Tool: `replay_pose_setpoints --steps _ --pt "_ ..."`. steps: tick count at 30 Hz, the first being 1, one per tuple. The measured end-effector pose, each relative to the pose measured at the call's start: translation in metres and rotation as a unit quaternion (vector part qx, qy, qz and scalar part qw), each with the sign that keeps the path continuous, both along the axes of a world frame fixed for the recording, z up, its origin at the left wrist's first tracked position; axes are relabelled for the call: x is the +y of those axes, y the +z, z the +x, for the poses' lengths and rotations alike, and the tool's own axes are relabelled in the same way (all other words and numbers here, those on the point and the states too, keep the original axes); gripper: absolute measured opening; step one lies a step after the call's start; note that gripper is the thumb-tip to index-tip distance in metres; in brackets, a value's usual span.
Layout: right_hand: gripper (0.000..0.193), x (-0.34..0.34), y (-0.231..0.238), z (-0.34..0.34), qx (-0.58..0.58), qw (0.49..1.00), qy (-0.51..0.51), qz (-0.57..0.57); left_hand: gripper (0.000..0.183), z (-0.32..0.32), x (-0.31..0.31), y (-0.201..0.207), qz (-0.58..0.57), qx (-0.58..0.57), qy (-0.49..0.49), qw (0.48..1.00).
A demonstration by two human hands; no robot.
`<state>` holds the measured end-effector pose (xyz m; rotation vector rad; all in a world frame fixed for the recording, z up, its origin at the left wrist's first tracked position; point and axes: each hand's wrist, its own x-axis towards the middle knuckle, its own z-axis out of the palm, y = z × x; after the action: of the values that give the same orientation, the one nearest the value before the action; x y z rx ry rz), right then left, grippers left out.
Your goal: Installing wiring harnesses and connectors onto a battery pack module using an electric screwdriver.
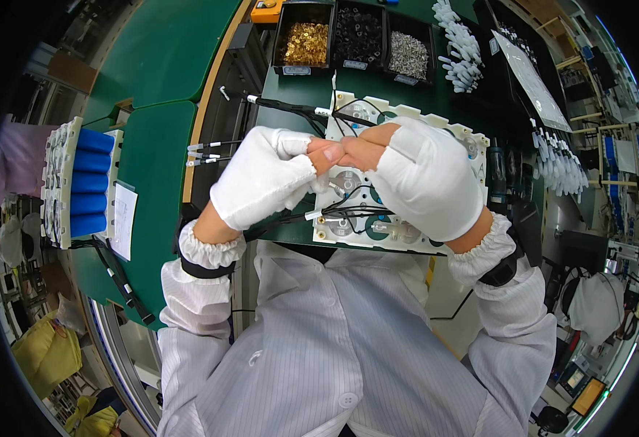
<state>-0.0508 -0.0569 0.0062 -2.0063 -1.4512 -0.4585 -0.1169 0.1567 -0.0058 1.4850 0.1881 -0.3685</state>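
My left hand point(265, 178) and my right hand point(432, 178), both in white fingertip-less gloves, meet over a white plastic battery module point(407, 231). Their bare fingertips touch and are pinched closed; whatever is between them is too small or hidden to make out. Black wires point(352, 211) with white tags run across the module's front part. Another black wire bundle point(290, 106) leaves its far left corner. Thin leads with metal lugs point(206, 154) stick out to the left of my left hand. Both hands hide the middle of the module.
Black bins hold gold pieces point(306, 44), black pieces point(358, 33) and silver screws point(409, 57) at the back. White-sleeved leads point(459, 54) hang at the back right, beside a tilted paper sheet point(531, 80). On the left green table point(155, 146) stands a module with blue cells point(91, 182).
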Motion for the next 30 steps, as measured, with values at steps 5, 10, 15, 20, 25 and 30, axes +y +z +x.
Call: replay_pose_setpoints --steps 5,10,15,20,25,30 --pt "0.021 -0.001 -0.004 -0.003 0.001 0.999 -0.035 -0.013 0.025 0.008 0.004 -0.001 0.041 -0.014 -0.062 0.997" --pt "0.010 -0.010 0.001 -0.011 0.112 0.970 -0.140 -0.166 0.008 0.014 -0.003 -0.005 0.409 -0.377 -0.070 0.828" --pt "0.009 -0.007 -0.014 -0.012 0.133 0.973 -0.131 -0.136 0.012 0.037 0.002 0.001 0.466 -0.399 -0.209 0.761" --pt "0.010 -0.006 -0.010 -0.012 0.229 0.959 -0.145 -0.089 0.010 0.055 0.006 -0.001 0.479 -0.518 -0.249 0.664" --pt "0.010 -0.010 -0.005 -0.006 0.330 0.931 -0.156 -0.014 0.005 0.046 0.003 -0.012 0.472 -0.469 -0.246 0.705" --pt "0.013 -0.012 0.002 -0.003 0.347 0.927 -0.140 0.024 0.016 0.043 0.007 -0.026 0.298 -0.429 -0.178 0.834"
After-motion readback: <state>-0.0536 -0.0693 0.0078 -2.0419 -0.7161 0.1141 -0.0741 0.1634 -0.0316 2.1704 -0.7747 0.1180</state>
